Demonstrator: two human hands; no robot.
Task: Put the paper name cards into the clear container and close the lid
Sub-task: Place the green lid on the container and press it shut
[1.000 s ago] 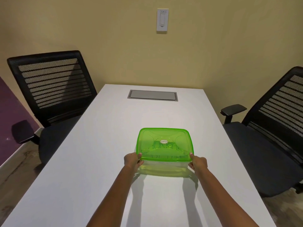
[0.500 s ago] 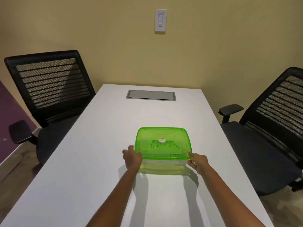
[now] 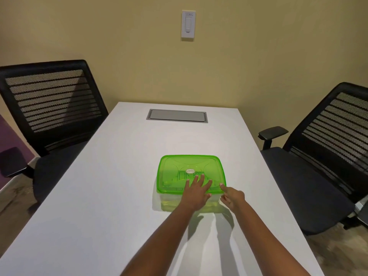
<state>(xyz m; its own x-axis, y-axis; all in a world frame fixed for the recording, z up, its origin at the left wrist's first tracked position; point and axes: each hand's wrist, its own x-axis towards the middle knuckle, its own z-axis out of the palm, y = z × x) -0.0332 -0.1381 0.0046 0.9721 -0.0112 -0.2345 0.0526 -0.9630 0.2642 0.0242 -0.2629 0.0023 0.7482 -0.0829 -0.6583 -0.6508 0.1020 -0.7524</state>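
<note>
A clear container [image 3: 171, 204] with a translucent green lid [image 3: 185, 168] stands on the white table [image 3: 99, 196], a little right of centre. The lid lies flat on top of it. My left hand [image 3: 196, 193] rests flat on the near part of the lid, fingers spread. My right hand [image 3: 232, 197] is at the lid's near right corner, one finger touching the rim, the other fingers loosely curled. Faint shapes show through the lid; I cannot make out the name cards.
A grey cable hatch [image 3: 177, 115] is set into the table's far end. Black mesh office chairs stand on the left [image 3: 49, 108] and on the right [image 3: 326, 156]. A wall switch [image 3: 188, 24] hangs on the yellow wall beyond.
My left hand left the lid's near left corner and now lies flat on top of the lid. My right hand stayed at the near right corner, loosening its hold.
</note>
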